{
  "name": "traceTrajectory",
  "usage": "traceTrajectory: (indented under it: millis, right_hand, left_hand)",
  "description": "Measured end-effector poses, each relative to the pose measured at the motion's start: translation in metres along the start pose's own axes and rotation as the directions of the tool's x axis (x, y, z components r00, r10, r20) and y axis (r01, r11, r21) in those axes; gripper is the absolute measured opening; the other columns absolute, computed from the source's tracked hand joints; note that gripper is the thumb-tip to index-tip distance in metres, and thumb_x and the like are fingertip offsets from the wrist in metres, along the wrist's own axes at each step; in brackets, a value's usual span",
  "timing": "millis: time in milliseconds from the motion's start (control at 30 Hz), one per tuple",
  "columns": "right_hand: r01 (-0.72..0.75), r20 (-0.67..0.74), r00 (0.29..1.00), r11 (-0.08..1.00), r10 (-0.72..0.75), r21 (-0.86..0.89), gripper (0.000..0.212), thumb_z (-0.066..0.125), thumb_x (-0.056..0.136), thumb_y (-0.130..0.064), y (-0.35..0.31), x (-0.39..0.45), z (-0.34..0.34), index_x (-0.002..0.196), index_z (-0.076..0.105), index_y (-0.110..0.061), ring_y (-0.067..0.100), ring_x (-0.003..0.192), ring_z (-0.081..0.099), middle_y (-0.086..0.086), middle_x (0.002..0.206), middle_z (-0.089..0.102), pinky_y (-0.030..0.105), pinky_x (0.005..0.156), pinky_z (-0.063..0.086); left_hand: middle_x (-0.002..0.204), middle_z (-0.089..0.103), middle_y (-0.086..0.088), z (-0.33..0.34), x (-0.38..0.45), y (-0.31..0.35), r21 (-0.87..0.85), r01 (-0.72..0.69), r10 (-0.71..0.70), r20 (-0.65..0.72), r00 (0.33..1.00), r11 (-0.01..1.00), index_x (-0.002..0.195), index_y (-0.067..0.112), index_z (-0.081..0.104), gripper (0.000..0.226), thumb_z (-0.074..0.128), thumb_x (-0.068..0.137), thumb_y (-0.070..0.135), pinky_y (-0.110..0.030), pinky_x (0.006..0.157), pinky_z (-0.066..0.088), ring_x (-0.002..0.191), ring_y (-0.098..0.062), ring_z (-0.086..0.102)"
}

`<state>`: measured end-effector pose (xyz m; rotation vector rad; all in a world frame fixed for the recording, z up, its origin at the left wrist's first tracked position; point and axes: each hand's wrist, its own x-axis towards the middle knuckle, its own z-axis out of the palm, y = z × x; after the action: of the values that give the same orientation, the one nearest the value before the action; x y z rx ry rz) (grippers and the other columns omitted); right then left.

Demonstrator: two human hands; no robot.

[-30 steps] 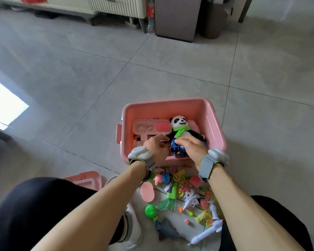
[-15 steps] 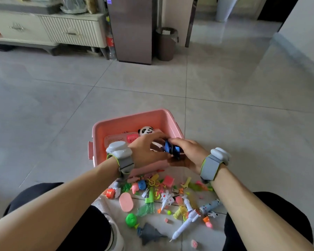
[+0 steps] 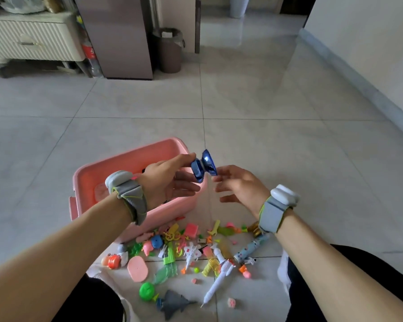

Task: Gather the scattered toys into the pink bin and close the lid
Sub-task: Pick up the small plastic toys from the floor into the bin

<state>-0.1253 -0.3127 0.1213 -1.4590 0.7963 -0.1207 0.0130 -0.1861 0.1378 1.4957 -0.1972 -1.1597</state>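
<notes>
The pink bin [image 3: 135,156] stands open on the tiled floor, partly hidden behind my left forearm. My left hand [image 3: 166,180] pinches a shiny blue yo-yo [image 3: 204,165] and holds it up above the bin's right end. My right hand [image 3: 240,188] hovers just right of the yo-yo with its fingers spread and nothing in it. Between my knees lies a heap of several small toys: a pink oval piece [image 3: 137,268], a green ball [image 3: 146,291], a grey shark [image 3: 173,304], a white rocket [image 3: 220,275] and a patterned tube [image 3: 250,248].
A brown cabinet [image 3: 116,36], a dark waste bin [image 3: 169,51] and a white ribbed sideboard [image 3: 33,40] stand at the back. A wall runs along the right. Grey wrist bands sit on both my wrists. My dark-trousered knees frame the heap.
The yo-yo has come up out of the bin, from both hands into the left alone. My right hand has let go and opened. The camera has tilted up and to the right.
</notes>
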Motion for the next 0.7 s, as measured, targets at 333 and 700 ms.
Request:
traceTrajectory:
  millis: [333,700]
  right_hand:
    - [0.235,0.156,0.965,0.958,-0.211,-0.162,0.046,0.071,0.074,-0.003,0.006,0.020,0.002,0.105,0.061,-0.035,0.013,0.112,0.059,-0.006,0.114,0.067,0.032,0.098,0.045]
    - [0.184,0.033,0.983,0.978,-0.182,-0.102,0.006,0.069,0.085,-0.011,-0.001,0.027,-0.003,0.080,0.071,-0.013,0.009,0.062,0.066,-0.001,0.066,0.070,0.023,0.073,0.053]
  left_hand:
    - [0.080,0.066,-0.020,0.004,0.009,0.013,0.135,0.073,-0.085,0.088,0.993,0.988,0.103,0.010,0.061,0.032,0.056,0.092,0.039,-0.035,0.068,0.053,0.059,-0.027,0.061]
    - [0.076,0.069,-0.017,-0.011,0.017,0.028,0.084,0.048,-0.046,-0.022,0.999,0.995,0.100,0.010,0.065,0.036,0.055,0.092,0.044,-0.028,0.056,0.057,0.053,-0.023,0.060]
